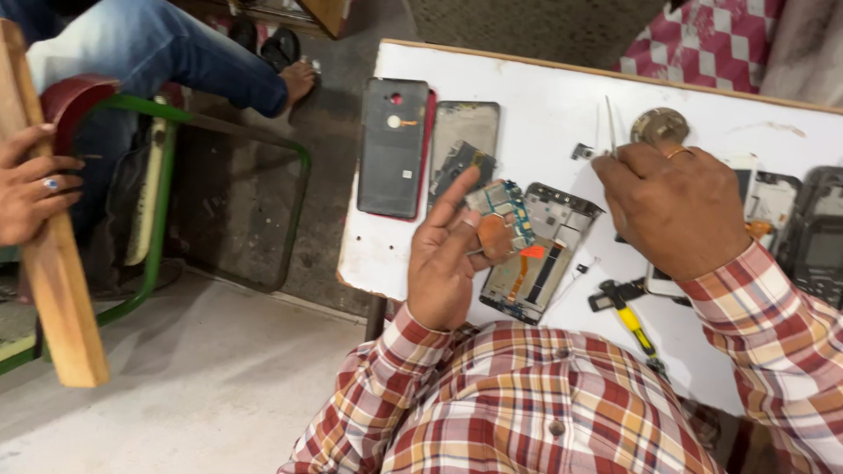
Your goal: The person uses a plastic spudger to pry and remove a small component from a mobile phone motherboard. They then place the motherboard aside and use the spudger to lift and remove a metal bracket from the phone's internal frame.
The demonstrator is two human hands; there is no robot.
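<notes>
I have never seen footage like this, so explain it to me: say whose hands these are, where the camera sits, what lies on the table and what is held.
There is one picture, taken by a camera on a person's head, looking down at their own checked sleeves and hands over a white table. The left hand holds a small circuit board. The right hand holds thin tweezers, tips pointing away. On the table lie a dark back cover, an opened phone frame, a yellow-handled screwdriver and more phone parts at the right edge. At far left, another person's hand grips a wooden plank; that hand is not the wearer's.
</notes>
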